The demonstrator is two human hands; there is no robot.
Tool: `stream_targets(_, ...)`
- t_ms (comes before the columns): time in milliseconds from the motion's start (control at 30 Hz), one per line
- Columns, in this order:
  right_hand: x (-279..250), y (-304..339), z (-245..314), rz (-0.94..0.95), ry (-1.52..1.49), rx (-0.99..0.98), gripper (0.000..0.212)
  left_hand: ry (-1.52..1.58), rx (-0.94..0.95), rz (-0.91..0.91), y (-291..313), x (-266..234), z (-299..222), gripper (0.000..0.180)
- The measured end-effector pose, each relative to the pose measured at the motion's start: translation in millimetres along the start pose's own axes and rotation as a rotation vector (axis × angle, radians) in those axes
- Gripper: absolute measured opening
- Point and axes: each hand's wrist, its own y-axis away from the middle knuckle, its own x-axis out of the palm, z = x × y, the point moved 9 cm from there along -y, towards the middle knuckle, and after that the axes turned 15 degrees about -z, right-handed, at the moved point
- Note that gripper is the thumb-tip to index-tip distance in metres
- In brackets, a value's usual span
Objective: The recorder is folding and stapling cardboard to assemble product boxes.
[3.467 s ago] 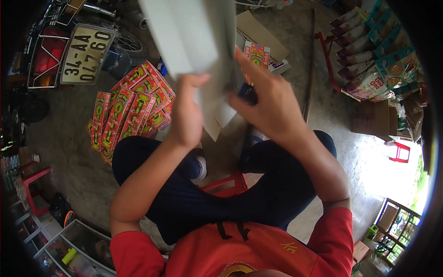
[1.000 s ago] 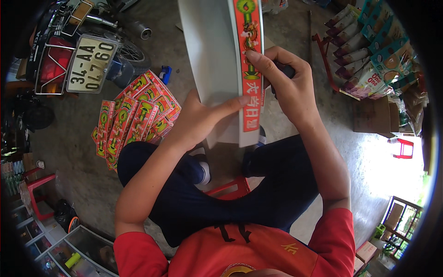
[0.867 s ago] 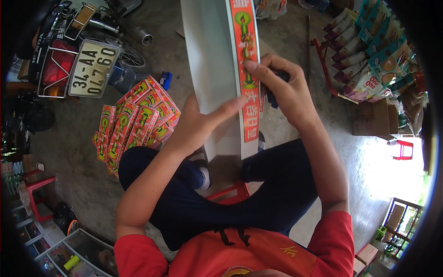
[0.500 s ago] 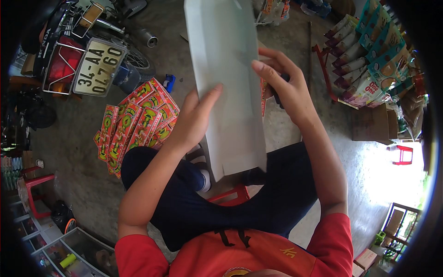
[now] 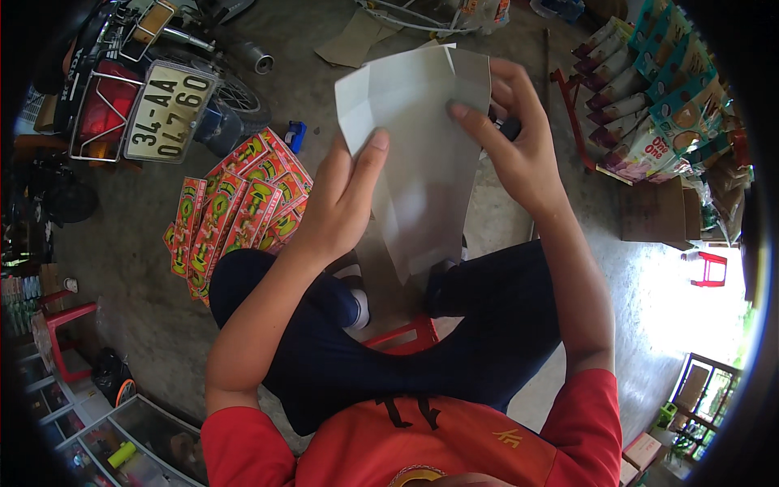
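A long sheet of white folded card [image 5: 422,162] with raised side flaps is held up in front of me, over my knees. My left hand [image 5: 345,191] grips its left edge, thumb lying on the pale inner face and fingers behind. On the right edge my right hand [image 5: 519,142] pinches it the same way, with its thumb pressed on the inside. A small dark object [image 5: 510,127] shows by the right palm; whether the hand holds it I cannot tell. On the floor to the left lies a spread pile of flat red and green printed cartons [image 5: 235,215].
A blue tool-like object [image 5: 297,137] lies beyond the cartons. A motorbike [image 5: 122,105] stands at far left. Brown cardboard [image 5: 357,40] lies ahead. At right are a rack of hanging snack packets [image 5: 649,105] and a cardboard box [image 5: 656,213]. A red stool [image 5: 410,334] is beneath me.
Both hands have tilted the card: its far end has come down and closer, and its near end has swung away beneath. The right hand has moved slightly up and right along the edge.
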Motion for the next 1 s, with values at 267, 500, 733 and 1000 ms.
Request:
stream_targets(267,-7.2,14.5,36.5,-0.041,-0.197,-0.306,0.049,0.019,0.431,-0.121,6.0,-16.3,-43.8,0.052)
stream_targets(500,7.1,20.1,59.9,0.128,-0.060,-0.482,0.028,0.006,0.551,-0.052,8.9,-17.5,-56.9,0.030)
stream_targets(733,10.1,19.9,53.8,0.136,-0.007,-0.347,0.020,0.065,0.407,-0.023,6.1,-13.2,-44.1,0.037)
stream_targets(1000,13.5,22.8,49.2,0.122,0.000,-0.278,0.019,-0.034,0.400,-0.090,7.8,-9.7,-44.9,0.045)
